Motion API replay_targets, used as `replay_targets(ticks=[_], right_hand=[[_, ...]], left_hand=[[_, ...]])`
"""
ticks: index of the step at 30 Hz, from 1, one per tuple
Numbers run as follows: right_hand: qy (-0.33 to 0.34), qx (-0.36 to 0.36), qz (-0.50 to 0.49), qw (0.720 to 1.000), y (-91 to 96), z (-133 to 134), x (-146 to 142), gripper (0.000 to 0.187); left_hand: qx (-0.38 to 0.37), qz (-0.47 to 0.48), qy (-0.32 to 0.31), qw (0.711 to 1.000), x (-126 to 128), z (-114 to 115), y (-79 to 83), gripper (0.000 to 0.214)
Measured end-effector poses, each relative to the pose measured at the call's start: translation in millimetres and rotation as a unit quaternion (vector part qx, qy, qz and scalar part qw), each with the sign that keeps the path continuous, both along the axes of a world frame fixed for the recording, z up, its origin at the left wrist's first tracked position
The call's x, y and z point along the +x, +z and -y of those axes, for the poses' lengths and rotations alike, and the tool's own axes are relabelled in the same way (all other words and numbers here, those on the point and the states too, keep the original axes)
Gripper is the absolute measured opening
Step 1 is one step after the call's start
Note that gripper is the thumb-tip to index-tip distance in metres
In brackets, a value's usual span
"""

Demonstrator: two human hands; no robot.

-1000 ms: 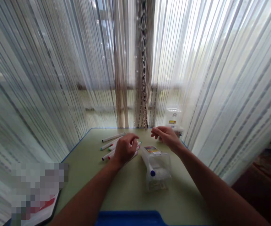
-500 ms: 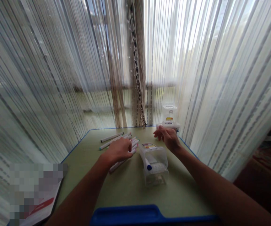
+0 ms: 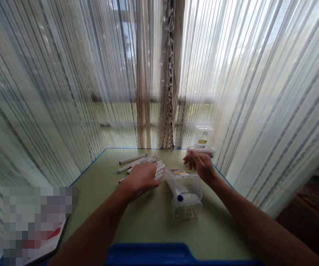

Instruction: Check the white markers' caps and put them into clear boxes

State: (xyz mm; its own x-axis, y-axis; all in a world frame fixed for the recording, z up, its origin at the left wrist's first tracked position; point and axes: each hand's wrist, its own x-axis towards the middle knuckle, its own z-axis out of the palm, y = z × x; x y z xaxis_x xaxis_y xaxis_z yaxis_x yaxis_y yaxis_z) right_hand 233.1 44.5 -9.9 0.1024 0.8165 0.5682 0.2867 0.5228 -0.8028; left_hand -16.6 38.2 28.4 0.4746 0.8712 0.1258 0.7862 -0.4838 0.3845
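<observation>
My left hand (image 3: pixel 142 176) lies palm down on a bunch of white markers (image 3: pixel 150 165) with coloured caps on the green table (image 3: pixel 153 218); its fingers are spread flat over them. More markers (image 3: pixel 132 159) lie loose just beyond. A clear plastic box (image 3: pixel 185 194) lies on its side right of that hand, with a blue-capped marker (image 3: pixel 179 195) inside. My right hand (image 3: pixel 200 164) hovers beyond the box's far end, fingers loosely curled, holding nothing that I can see.
A clear lid or second container (image 3: pixel 202 148) stands at the table's far right corner. Sheer striped curtains (image 3: pixel 65 92) surround the table on three sides. A blue tray edge (image 3: pixel 148 253) lies at the near edge. An open booklet (image 3: pixel 45 244) sits at the near left.
My left hand has flattened onto the markers and pushed them together. My right hand has drifted slightly right and farther from the box. The camera view shifted.
</observation>
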Motion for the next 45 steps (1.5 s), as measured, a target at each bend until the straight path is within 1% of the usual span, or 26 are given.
replay_targets(ticks=[3,5,6,7,9,12,14,16,18,20,22,25,29,30,32,34,36,40,42,45], right_hand=[[-0.002,-0.001,-0.011,1.0,0.8,1,0,0.06],[-0.003,-0.003,-0.021,1.0,2.2,1,0,0.061],[-0.002,-0.004,-0.026,1.0,3.1,2,0,0.061],[-0.002,-0.005,-0.032,0.999,3.9,2,0,0.061],[-0.002,-0.005,-0.044,0.999,5.6,2,-1,0.061],[-0.001,-0.002,-0.056,0.998,6.9,2,-1,0.062],[-0.001,0.002,-0.056,0.998,7.2,3,-3,0.062],[0.0,0.003,-0.058,0.998,7.7,4,-4,0.06],[0.002,0.003,-0.063,0.998,10.0,7,-5,0.059],[0.01,0.005,-0.069,0.998,15.7,11,-6,0.057],[0.025,0.005,-0.073,0.997,26.0,16,-8,0.052],[0.073,-0.014,-0.082,0.994,47.8,26,-15,0.044],[0.163,-0.025,-0.076,0.983,75.2,32,-36,0.053],[0.18,-0.027,-0.066,0.981,79.7,32,-42,0.052],[0.215,-0.039,-0.038,0.975,85.2,31,-51,0.043],[0.227,-0.051,-0.03,0.972,86.1,30,-56,0.038],[0.211,-0.054,-0.063,0.974,83.7,29,-54,0.039],[0.142,-0.038,-0.171,0.974,74.5,27,-36,0.037],[0.109,-0.032,-0.207,0.972,69.1,26,-27,0.035],[0.071,-0.032,-0.251,0.965,59.9,22,-21,0.034]], left_hand=[[-0.027,0.107,-0.006,0.994,-7,-10,9.9,0.015],[-0.053,0.201,-0.013,0.978,-11,-17,17.6,0.021],[-0.067,0.257,-0.016,0.964,-12,-19,20.5,0.024],[-0.081,0.315,-0.02,0.946,-12,-21,22.6,0.028],[-0.11,0.424,-0.029,0.898,-9,-23,23.5,0.033],[-0.153,0.543,-0.037,0.825,0,-20,19.9,0.034],[-0.172,0.59,-0.039,0.788,6,-15,17.2,0.033],[-0.184,0.62,-0.043,0.762,12,-10,15.8,0.036],[-0.205,0.65,-0.06,0.729,17,-4,15.7,0.043],[-0.232,0.663,-0.084,0.706,19,0,16.2,0.047],[-0.259,0.66,-0.105,0.698,20,2,16.5,0.048],[-0.302,0.636,-0.127,0.699,20,5,16.1,0.047],[-0.357,0.579,-0.176,0.711,19,11,15.5,0.047],[-0.364,0.568,-0.189,0.713,19,12,15.7,0.047],[-0.366,0.554,-0.202,0.72,18,13,16.6,0.046],[-0.363,0.548,-0.197,0.728,17,14,18.0,0.045],[-0.364,0.547,-0.189,0.73,17,14,19.3,0.044],[-0.363,0.553,-0.178,0.728,19,11,19.0,0.039],[-0.35,0.581,-0.154,0.719,21,10,17.5,0.036],[-0.315,0.635,-0.107,0.697,26,9,15.1,0.032]])
